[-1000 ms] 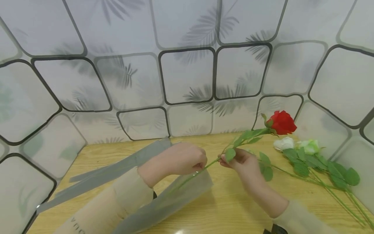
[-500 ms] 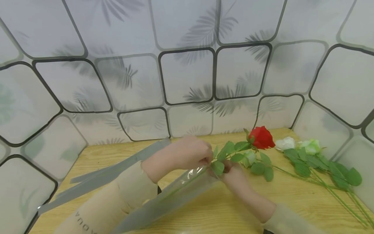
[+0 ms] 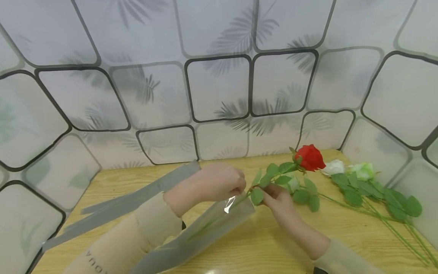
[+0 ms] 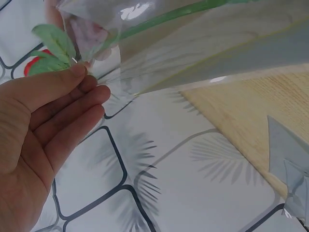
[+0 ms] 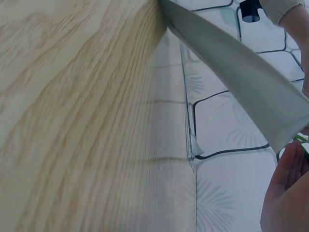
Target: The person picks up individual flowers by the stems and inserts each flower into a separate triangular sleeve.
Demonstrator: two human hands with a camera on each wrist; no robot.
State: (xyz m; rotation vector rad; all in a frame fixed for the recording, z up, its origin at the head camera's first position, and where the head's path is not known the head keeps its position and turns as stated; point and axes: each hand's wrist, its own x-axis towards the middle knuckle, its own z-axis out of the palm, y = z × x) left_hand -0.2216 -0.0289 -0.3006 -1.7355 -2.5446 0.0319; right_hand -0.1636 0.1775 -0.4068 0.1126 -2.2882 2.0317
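Observation:
A red artificial rose (image 3: 310,157) lies slantwise, its bloom to the right and its green stem running down inside a flower sleeve (image 3: 202,238), clear on one face and grey on the other. My right hand (image 3: 284,205) pinches the stem among the leaves, just outside the sleeve's mouth. With thumb and fingertips my left hand (image 3: 219,183) holds the mouth's upper edge. In the left wrist view the stem shows through the clear film (image 4: 193,46), and the left hand (image 4: 58,111) has the film's corner at its fingertips. The right wrist view shows the grey back (image 5: 241,77) raised off the wooden table.
Several more grey sleeves (image 3: 137,203) lie stacked at the left. White and pale green roses (image 3: 363,172) rest at the right, stems toward the front right corner. Another pale rose (image 3: 293,183) lies behind my right hand. Patterned walls (image 3: 219,87) close off the back and sides.
The right hand has brought the rose left and down, its stem deeper into the sleeve, then slightly back to the right. The left hand keeps its hold at the mouth.

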